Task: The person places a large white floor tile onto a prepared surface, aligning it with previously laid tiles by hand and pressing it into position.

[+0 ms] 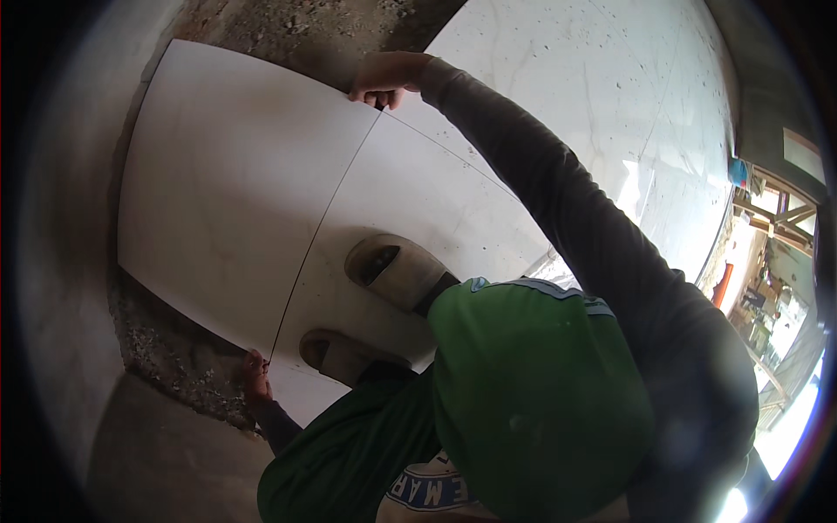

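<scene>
A large white tile (227, 192) lies on a rough grey mortar bed (166, 349), butted against a second white tile (427, 192) along a thin dark seam (323, 227). My right hand (384, 78) reaches far forward in a dark sleeve, its fingers curled over the large tile's far corner at the seam's end. My left hand (255, 376) grips the near corner at the seam's other end. Both of my feet, in beige sandals (397, 270), stand on the second tile just right of the seam.
Bare mortar and rubble (296, 30) show beyond the far tile edge. Laid glossy white tiles (610, 96) spread to the right, speckled with grit. A grey wall (61, 261) runs along the left. A bright doorway with clutter (767, 288) is at far right. My green clothing (532, 383) fills the lower middle.
</scene>
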{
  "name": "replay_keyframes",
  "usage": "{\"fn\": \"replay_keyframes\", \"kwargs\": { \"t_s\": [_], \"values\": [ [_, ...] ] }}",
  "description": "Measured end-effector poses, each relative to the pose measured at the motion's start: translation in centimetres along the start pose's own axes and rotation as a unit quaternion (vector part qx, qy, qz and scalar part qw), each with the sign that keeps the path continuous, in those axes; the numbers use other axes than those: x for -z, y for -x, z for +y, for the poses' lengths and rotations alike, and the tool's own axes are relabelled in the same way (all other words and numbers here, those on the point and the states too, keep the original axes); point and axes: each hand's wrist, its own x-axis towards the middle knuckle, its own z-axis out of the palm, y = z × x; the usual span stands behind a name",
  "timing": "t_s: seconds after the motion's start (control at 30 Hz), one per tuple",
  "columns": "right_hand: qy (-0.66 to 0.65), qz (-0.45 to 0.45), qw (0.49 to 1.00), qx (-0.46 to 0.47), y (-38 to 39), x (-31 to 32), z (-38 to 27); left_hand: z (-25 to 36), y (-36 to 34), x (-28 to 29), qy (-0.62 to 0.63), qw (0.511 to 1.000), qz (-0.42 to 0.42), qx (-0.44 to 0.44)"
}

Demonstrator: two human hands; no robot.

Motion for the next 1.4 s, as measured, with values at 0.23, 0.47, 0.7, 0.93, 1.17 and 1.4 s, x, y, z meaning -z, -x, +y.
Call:
{"fn": "replay_keyframes", "kwargs": {
  "t_s": [0.23,0.47,0.7,0.93,1.17,1.4],
  "values": [
    [0.014,-0.020,1.000,0.015,-0.3,0.1,0.4,0.6,0.3,-0.2,0.019,0.997,0.046,0.063],
    [0.029,-0.019,0.999,0.006,-0.8,0.0,0.7,0.9,0.9,-0.8,0.026,0.998,0.039,0.043],
    [0.018,-0.005,1.000,0.024,-1.0,-0.1,1.1,1.2,1.0,-1.1,0.010,0.999,0.013,0.030],
    [0.017,-0.003,0.999,0.031,-0.4,-0.1,0.6,1.1,0.9,-1.1,0.002,1.000,0.013,0.020],
    [0.009,0.010,0.999,0.043,0.2,-0.3,0.6,1.2,0.9,-1.2,0.008,1.000,0.002,0.013],
    [0.018,0.012,0.999,0.042,0.0,-0.3,0.5,1.1,1.1,-1.2,0.013,1.000,0.008,0.013]
  ]
}}
